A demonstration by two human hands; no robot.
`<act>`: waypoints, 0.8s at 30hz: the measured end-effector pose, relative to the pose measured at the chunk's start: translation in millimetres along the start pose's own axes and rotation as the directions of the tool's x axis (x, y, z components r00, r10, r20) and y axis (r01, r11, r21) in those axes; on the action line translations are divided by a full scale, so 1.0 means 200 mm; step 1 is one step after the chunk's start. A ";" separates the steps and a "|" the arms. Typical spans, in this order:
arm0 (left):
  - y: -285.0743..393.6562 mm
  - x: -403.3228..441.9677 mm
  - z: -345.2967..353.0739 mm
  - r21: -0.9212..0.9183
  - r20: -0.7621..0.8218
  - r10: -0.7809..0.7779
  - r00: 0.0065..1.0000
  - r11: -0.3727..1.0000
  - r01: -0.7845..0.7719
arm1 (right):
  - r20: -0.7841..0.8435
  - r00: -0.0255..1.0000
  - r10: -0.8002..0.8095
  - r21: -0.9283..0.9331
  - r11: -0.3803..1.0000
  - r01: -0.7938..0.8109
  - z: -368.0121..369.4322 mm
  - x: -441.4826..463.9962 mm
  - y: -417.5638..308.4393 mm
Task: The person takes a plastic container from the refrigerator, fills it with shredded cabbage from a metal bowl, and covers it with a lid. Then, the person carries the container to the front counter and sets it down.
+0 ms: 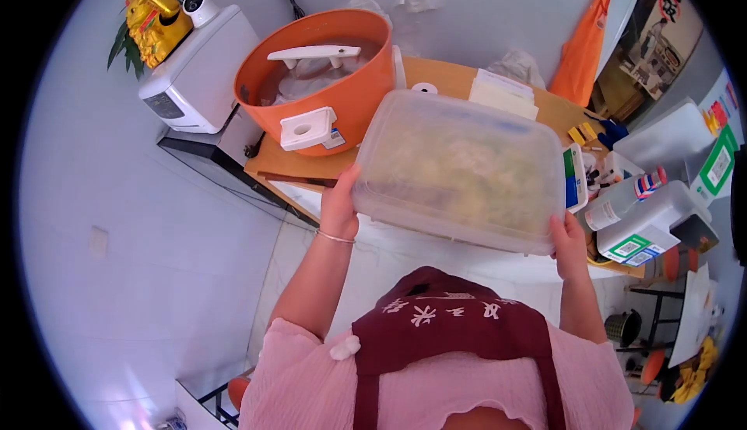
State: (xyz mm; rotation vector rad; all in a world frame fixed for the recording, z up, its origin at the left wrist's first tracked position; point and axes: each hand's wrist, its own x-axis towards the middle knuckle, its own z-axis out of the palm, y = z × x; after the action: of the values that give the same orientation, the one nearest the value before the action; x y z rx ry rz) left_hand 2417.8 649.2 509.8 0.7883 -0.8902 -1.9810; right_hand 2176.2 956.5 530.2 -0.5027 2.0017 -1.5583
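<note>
A large lidded plastic food container (463, 169), frosted and see-through, is held out in front of me over the wooden counter's near edge. Pale green and yellowish contents show blurred through its lid. My left hand (340, 206) grips its left end, a thin bracelet on the wrist. At the right end, my right hand (569, 243) is closed on the lower corner. Its underside and the fingers beneath it are hidden. Just beyond the left end stands a big orange tub (350, 111) with a white lid handle (315, 52) lying in it.
A wooden counter (443, 72) runs along the wall. White paper sheets (502, 95) lie behind the container. To the right are a bottle (615, 208), small items and a white device with a green code sign (629, 248). At left, a white machine (202, 72) carries a golden figurine (156, 25) and a camera.
</note>
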 end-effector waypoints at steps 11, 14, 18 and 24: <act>0.05 -0.04 -0.02 0.044 0.094 -0.049 0.994 0.998 0.045 | 0.013 0.999 0.029 0.067 0.997 -0.030 -0.06 0.01 0.05; 0.06 -0.07 -0.05 0.108 0.119 -0.057 0.991 0.993 0.044 | 0.058 0.997 0.044 0.074 0.996 -0.049 -0.08 0.01 0.08; 0.08 -0.13 -0.09 0.248 0.045 -0.067 0.997 0.967 0.054 | -0.038 0.999 -0.010 0.109 0.994 0.014 -0.09 -0.01 0.08; -0.01 -0.24 -0.25 0.291 -0.055 -0.047 0.997 0.955 0.061 | -0.294 0.906 -0.304 0.026 0.945 0.326 -0.17 -0.05 0.09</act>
State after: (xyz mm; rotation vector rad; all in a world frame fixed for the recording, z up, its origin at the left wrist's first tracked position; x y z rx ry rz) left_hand 2479.4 676.4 489.4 1.0318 -1.1614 -1.8922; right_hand 2162.4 993.2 520.3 -0.6262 2.1440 -1.9954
